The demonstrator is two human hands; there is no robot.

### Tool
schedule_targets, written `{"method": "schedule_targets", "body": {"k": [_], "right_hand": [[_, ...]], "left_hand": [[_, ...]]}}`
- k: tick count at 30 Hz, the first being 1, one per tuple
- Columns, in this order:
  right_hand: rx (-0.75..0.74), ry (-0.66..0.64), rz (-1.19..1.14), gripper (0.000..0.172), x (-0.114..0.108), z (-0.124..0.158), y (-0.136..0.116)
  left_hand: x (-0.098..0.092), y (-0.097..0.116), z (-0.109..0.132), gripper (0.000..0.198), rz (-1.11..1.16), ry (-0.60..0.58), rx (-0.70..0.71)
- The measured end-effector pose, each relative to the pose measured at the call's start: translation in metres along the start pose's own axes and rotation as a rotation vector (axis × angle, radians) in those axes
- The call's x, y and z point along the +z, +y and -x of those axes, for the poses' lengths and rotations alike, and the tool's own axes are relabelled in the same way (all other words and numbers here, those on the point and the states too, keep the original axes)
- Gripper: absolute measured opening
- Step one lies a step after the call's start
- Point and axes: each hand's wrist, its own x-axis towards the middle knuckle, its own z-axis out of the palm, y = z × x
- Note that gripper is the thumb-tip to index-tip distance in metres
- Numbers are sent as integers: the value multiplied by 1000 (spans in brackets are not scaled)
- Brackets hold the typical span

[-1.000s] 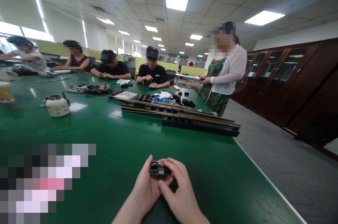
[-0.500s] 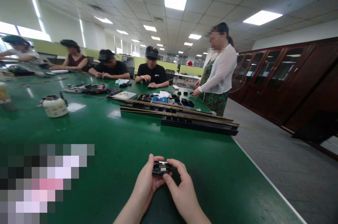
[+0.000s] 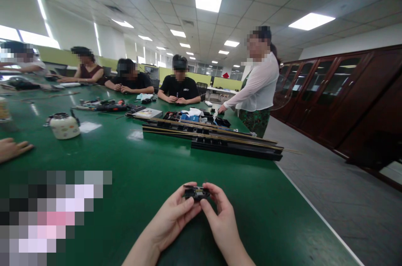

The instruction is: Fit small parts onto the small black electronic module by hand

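Both my hands hold one small black part [image 3: 197,193] just above the green table [image 3: 132,161], near its front edge. My left hand [image 3: 174,216] pinches the part's left end with thumb and fingers. My right hand [image 3: 221,220] grips its right end, fingers curled over the top. Some metal shows on the part's upper face; the rest is hidden by my fingers.
Long black rails [image 3: 213,138] lie across the table's middle, with small parts [image 3: 194,116] behind them. A white pot [image 3: 64,126] stands at the left. Another person's hand [image 3: 12,149] rests at the far left. Several people sit at the far end; one stands, reaching [image 3: 257,90].
My hands have lifted the black part a little and shifted it to the right. A hand has come into view at the far left. The standing person now reaches toward the table.
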Motion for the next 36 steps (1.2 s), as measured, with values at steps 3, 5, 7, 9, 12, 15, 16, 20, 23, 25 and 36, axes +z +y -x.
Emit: {"method": "schedule_targets", "body": {"k": [3, 5, 7, 9, 12, 15, 16, 20, 23, 25, 36], "right_hand": [[-5, 9, 14, 29, -1, 0, 0], [0, 24, 22, 28, -1, 0, -1], [4, 31, 18, 28, -1, 0, -2], [6, 29, 13, 28, 0, 0, -3], [12, 26, 14, 28, 1, 1, -4], [14, 12, 27, 29, 1, 2, -5], [12, 8, 33, 29, 1, 2, -5], [-1, 34, 47, 28, 1, 3, -6], [-13, 59, 44, 26, 1, 4, -5], [-23, 55, 50, 25, 0, 3, -5], [-85, -42, 117, 15, 1, 1, -9]], "left_hand": [[-1, 0, 1, 34, -27, 4, 5], [-1, 1, 2, 36, -39, 10, 4], [0, 0, 2, 37, -53, 24, 7], [0, -1, 2, 38, -70, 39, 10], [0, -2, 0, 38, -89, 51, 3], [1, -3, 0, 40, -93, 50, -13], [1, -3, 1, 40, -91, 49, -16], [3, -1, 1, 38, -101, 65, -7], [3, -1, 0, 36, -126, 96, 3], [2, -2, -2, 36, -144, 113, 0], [-6, -8, -8, 37, -147, 44, 39]]}}
